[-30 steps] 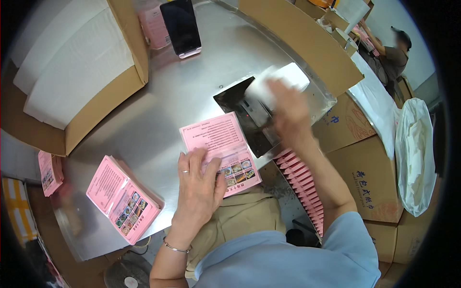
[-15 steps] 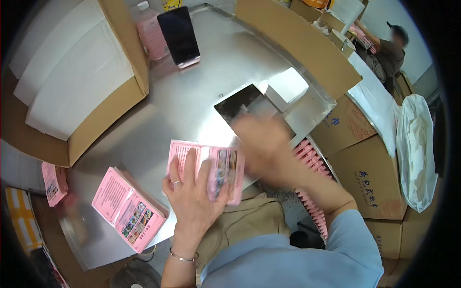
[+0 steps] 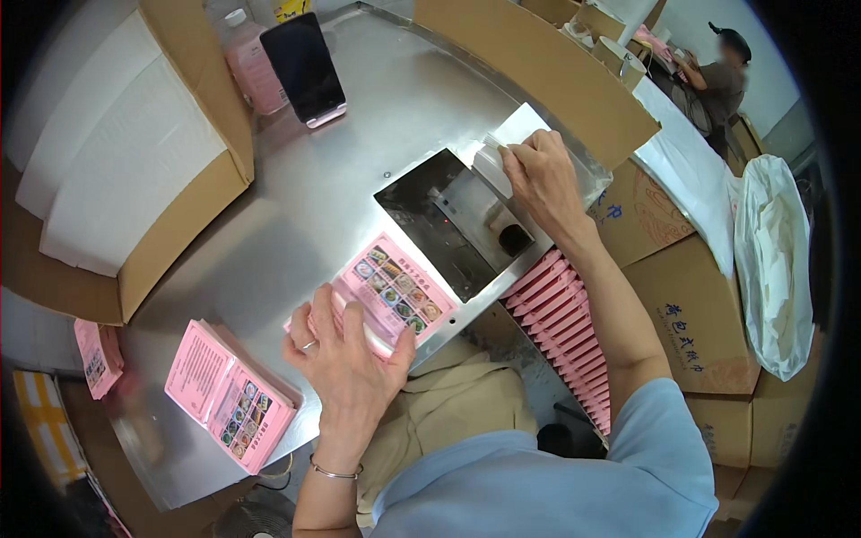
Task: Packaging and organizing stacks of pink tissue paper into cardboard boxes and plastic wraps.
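My left hand point(image 3: 345, 359) grips the near-left part of a pink printed packet point(image 3: 399, 291), fingers bent over it and thumb at its near edge. The packet's far-right face, with rows of small round food pictures, lies beside a rectangular opening point(image 3: 421, 202) in the metal table. My right hand point(image 3: 543, 179) is closed in a pinch beyond that opening, at a white stack point(image 3: 522, 123). Something thin and pale sticks out from its fingertips; I cannot make out what. To the left of my left hand sits a stack of similar pink packets point(image 3: 233, 394).
A row of pink packets point(image 3: 565, 341) fills a tray below the table's right edge. A phone on a stand point(image 3: 305, 72) and a bottle of pink liquid point(image 3: 253, 63) stand at the back. An open carton point(image 3: 179, 224) is at left; brown boxes point(image 3: 691, 314) and another person point(image 3: 717, 85) are at right.
My right hand has moved up and right, from over the opening to the white stack. The pink packet has turned and shifted, and my left hand's fingers have curled over it.
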A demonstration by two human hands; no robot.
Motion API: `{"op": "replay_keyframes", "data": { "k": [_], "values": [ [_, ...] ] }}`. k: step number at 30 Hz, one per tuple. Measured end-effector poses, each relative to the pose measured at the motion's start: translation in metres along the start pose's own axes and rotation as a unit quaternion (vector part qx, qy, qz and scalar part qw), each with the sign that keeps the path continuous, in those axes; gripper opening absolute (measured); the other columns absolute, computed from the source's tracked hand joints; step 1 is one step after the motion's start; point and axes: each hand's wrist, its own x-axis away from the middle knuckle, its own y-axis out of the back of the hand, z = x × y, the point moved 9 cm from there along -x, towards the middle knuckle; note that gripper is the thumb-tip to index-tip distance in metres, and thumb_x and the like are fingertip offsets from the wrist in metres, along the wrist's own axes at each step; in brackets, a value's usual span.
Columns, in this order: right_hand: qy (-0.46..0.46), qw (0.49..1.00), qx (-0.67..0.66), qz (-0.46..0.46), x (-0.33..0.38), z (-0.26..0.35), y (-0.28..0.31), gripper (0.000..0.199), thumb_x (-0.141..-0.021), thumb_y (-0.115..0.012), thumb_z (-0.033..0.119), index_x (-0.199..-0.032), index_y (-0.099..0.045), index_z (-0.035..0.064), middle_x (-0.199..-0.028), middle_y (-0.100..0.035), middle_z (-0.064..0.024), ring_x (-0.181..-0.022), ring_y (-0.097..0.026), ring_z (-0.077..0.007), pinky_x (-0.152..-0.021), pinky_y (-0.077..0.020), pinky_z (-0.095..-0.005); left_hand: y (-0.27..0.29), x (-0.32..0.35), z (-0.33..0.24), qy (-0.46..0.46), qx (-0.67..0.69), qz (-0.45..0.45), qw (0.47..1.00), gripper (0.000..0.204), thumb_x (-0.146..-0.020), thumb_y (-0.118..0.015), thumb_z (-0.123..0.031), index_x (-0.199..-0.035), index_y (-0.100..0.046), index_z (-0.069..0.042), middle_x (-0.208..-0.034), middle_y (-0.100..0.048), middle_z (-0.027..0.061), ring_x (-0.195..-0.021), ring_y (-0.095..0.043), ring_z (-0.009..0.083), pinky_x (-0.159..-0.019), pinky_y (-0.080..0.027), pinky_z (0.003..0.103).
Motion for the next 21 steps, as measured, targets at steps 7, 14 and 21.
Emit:
{"op": "replay_keyframes", "data": {
  "k": [7, 14, 21],
  "values": [
    [0.008, 1.000, -0.018, -0.016, 0.004, -0.011, 0.002, 0.014, -0.087, -0.067, 0.011, -0.093, -0.073, -0.0009, -0.080, -0.058, -0.0132, -0.082, -0.055, -0.0284, -0.075, -0.0464, -0.0397, -0.008, -0.001, -0.002, -0.025, 0.015, 0.072, 0.997, 0.056, -0.081, -0.073, -0.045, -0.116, -0.061, -0.004, -0.117, -0.056, 0.0158, -0.096, -0.051, 0.0325, -0.080, -0.040, 0.046],
    [0.214, 0.968, -0.122, 0.055, 0.060, 0.099, -0.002, 0.045, -0.082, -0.058, 0.001, -0.126, -0.061, 0.0045, -0.133, -0.055, -0.0215, -0.123, -0.053, -0.0423, -0.101, -0.0462, -0.0511, -0.017, 0.007, -0.001, -0.063, 0.186, 0.076, 0.978, 0.056, -0.076, -0.071, -0.020, -0.127, -0.057, -0.005, -0.104, -0.053, 0.0183, -0.090, -0.053, 0.0333, -0.074, -0.044, 0.047],
    [0.278, 0.937, -0.071, 0.199, 0.078, 0.178, -0.060, 0.024, -0.086, -0.060, 0.017, -0.106, -0.064, 0.0040, -0.102, -0.061, -0.0187, -0.098, -0.062, -0.0341, -0.107, -0.0293, -0.0698, -0.001, -0.001, -0.019, -0.037, 0.141, 0.072, 0.987, 0.073, -0.076, -0.070, -0.015, -0.145, -0.045, -0.010, -0.102, -0.052, 0.0226, -0.087, -0.054, 0.0360, -0.074, -0.045, 0.043]
  ]
}}
